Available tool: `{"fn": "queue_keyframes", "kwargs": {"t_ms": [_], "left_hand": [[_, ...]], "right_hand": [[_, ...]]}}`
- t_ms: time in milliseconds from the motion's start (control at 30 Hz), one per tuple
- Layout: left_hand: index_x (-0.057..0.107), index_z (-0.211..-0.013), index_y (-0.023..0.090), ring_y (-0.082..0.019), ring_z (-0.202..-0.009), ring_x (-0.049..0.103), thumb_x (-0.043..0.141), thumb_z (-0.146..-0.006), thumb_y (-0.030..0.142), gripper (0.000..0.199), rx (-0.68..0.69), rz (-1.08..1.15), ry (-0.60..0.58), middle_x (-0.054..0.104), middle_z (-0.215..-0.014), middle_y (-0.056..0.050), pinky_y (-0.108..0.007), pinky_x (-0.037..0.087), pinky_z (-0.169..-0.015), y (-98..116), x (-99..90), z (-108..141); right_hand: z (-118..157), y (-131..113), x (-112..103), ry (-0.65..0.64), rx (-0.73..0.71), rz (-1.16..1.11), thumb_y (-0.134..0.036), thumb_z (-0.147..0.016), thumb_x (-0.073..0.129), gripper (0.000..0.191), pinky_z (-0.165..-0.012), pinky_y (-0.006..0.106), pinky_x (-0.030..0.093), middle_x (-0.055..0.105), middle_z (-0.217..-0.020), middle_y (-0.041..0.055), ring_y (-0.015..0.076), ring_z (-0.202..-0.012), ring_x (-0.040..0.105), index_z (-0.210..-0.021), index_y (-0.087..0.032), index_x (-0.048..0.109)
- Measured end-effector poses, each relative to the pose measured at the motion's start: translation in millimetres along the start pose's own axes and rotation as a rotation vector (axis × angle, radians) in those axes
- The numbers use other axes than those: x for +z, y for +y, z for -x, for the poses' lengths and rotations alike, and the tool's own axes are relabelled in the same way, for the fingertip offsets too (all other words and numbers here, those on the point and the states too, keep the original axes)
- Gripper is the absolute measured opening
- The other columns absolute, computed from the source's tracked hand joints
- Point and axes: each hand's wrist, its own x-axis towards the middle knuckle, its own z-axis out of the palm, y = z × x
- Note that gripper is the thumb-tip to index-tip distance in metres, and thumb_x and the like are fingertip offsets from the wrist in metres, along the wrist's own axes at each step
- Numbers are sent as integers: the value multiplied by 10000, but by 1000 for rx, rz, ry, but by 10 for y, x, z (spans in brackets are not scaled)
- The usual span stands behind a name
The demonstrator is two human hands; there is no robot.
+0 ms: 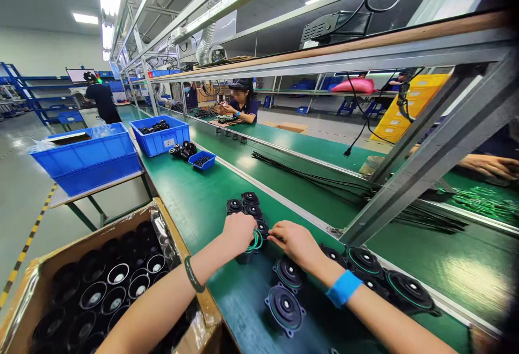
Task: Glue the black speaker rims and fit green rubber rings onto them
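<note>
Several thin green rings (255, 240) hang from my left hand (240, 233), whose fingers are closed on them above a group of round black parts (250, 198). Just to the right, my right hand (292, 241) has its thumb and fingertips pinched together beside one of these black parts; whatever it may hold is too small to make out. Nearer to me on the green bench lie more black parts, one with star-like lugs (285, 309). To the right of my right wrist, a black part with a green ring around its face (410, 289) sits among others.
An open cardboard box (168, 224) of black cups stands at the left. Blue bins (160, 140) and a small blue tray (202, 161) lie farther up the bench (182, 186). A metal post (421, 165) rises at the right. Other people work beyond the frame.
</note>
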Motion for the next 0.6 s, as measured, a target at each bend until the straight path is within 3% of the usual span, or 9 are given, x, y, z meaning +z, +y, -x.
{"fn": "queue_keyframes", "kwargs": {"t_ms": [167, 400, 533, 600], "left_hand": [[647, -1026, 128, -203, -955, 665, 620, -934, 306, 202, -55, -55, -23, 678, -1043, -67, -415, 564, -856, 114, -40, -42], [660, -1023, 143, -202, -970, 668, 616, -937, 289, 175, 18, -3, -16, 692, -1034, -57, -436, 550, -894, 90, -6, 11], [711, -1000, 173, -216, -961, 691, 637, -892, 176, 131, 80, 103, 29, 739, -975, -54, -433, 546, -905, 19, 61, 89], [736, -1014, 233, -209, -1011, 689, 629, -844, 101, 241, 117, 183, 75, 754, -1029, -38, -369, 534, -933, -77, 93, 148]], "right_hand": [[2, -108, 18, 33, -45, 101, -136, -873, 620, 86, -710, 294, 481, 699, -841, 63, 206, -818, 650, -846, -172, 693], [-27, -192, 71, 47, -99, 149, -75, -901, 514, 217, -705, 302, 460, 670, -767, 78, 201, -776, 622, -765, -156, 663], [6, -177, -21, -18, -129, 100, -51, -870, 537, 228, -729, 296, 467, 694, -798, 70, 195, -803, 636, -742, -164, 688], [29, -139, -105, -52, -115, 56, -76, -852, 583, 190, -727, 277, 477, 711, -832, 49, 180, -807, 649, -756, -181, 709]]}}
